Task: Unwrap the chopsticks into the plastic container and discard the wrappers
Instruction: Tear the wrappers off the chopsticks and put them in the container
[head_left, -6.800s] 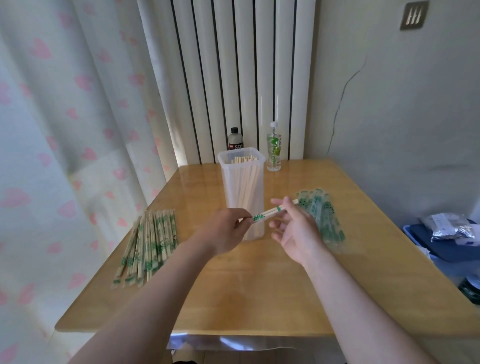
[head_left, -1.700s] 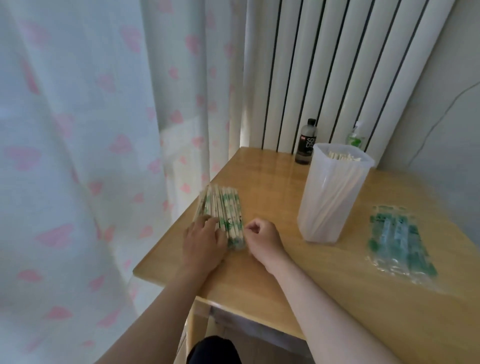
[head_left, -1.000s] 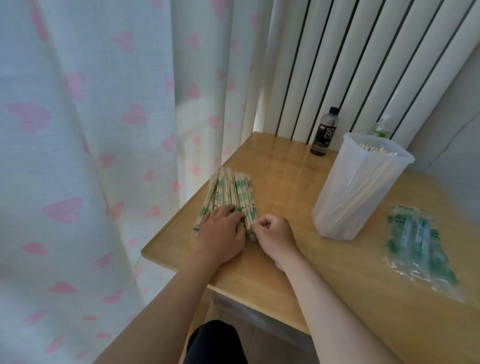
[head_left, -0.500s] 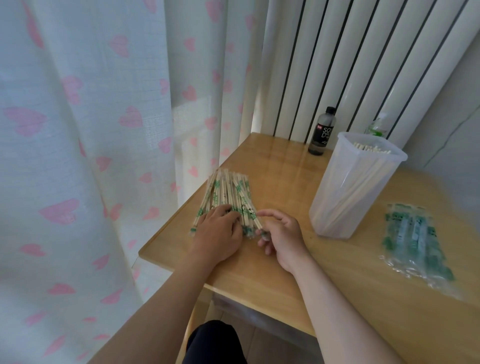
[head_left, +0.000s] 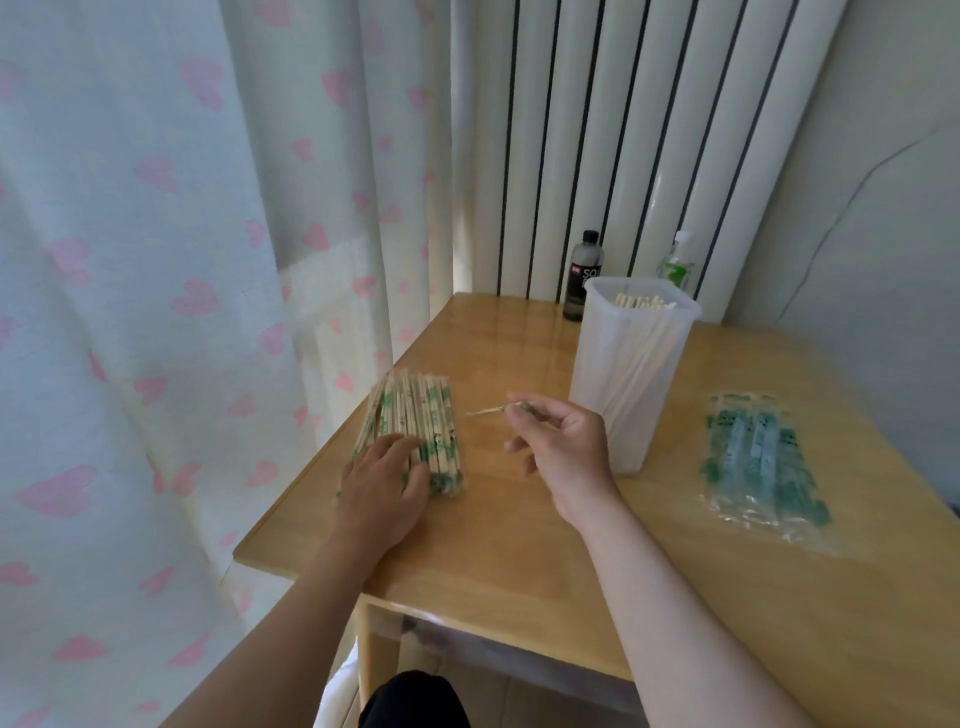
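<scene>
Left of centre in the frame, the left hand (head_left: 384, 488) lay flat, fingers straight, on the pile of green-printed wrapped wooden chopsticks (head_left: 415, 410) on the light wooden table (head_left: 519, 561). At centre, the raised right hand (head_left: 563, 447) pinched one thin, blurred wrapped pair (head_left: 485, 412) between thumb and forefinger. Just right stood the tall translucent plastic container (head_left: 628, 374) holding bare chopsticks. The empty clear green-printed wrappers (head_left: 758, 462) lay at the far right.

We saw home room: pink-heart curtain (head_left: 156, 260), white column radiator (head_left: 623, 130), small wooden table (head_left: 519, 551), dark drink bottle (head_left: 584, 275), cracked wall (head_left: 883, 208).
</scene>
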